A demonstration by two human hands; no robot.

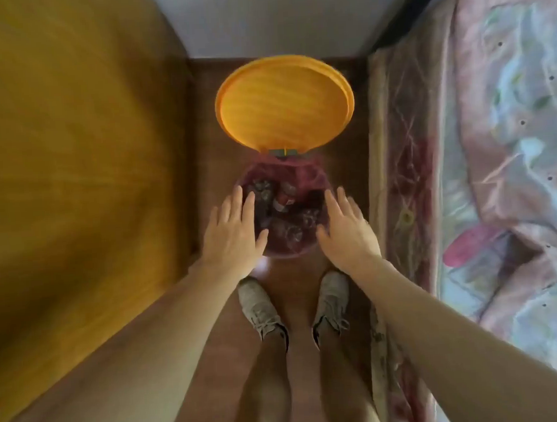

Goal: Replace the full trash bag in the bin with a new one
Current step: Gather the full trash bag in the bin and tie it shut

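A round bin point(286, 254) stands on the floor just ahead of my feet, its orange lid point(284, 104) flipped up toward the far wall. A reddish translucent trash bag point(304, 172) lines it and is filled with crumpled rubbish point(287, 210). My left hand point(233, 232) hovers over the bin's left rim, fingers spread, holding nothing. Over the right rim, my right hand point(346, 230) is likewise open and empty. Whether either hand touches the bag is unclear.
A tall wooden cabinet side point(74, 157) runs along the left. A bed with a floral pink cover point(494, 167) runs along the right. Between them is a narrow strip of brown wooden floor point(293, 277), ended by a white wall point(276, 17). My two shoes point(259, 308) stand behind the bin.
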